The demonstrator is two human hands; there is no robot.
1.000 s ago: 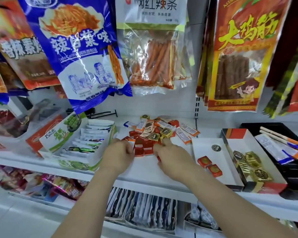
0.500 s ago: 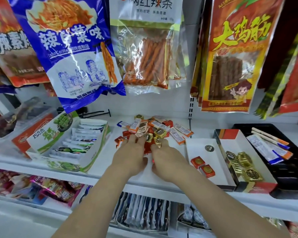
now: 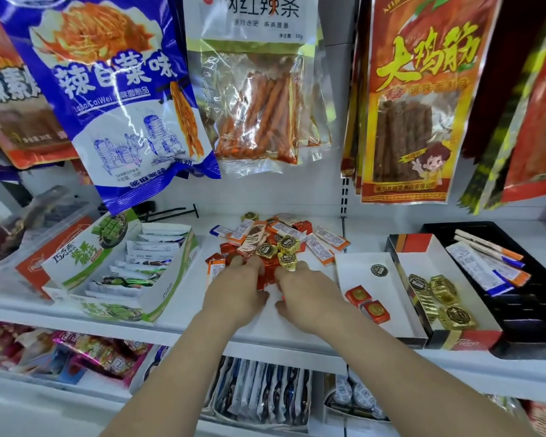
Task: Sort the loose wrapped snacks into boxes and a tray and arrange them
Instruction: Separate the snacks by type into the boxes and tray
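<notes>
Snacks (image 3: pixel 259 238) heap at frame centre on the shelf (image 3: pixel 183 298): red squares (image 3: pixel 267 274), gold foils (image 3: pixel 287 244), orange-tipped sticks (image 3: pixel 320 249). My left hand (image 3: pixel 237 291) presses flat, fingers together, on red squares; my right hand (image 3: pixel 306 294) touches them, grip unclear.

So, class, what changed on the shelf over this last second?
Both hands slid forward into the pile; left hand and right hand now rest fingers on its red snacks. Nothing visibly lifted. The white box and black tray keep their contents.

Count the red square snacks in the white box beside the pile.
2. One red snack lies in the white box by its left wall; the second red snack beside it, nearer the front. None appears hidden.
</notes>
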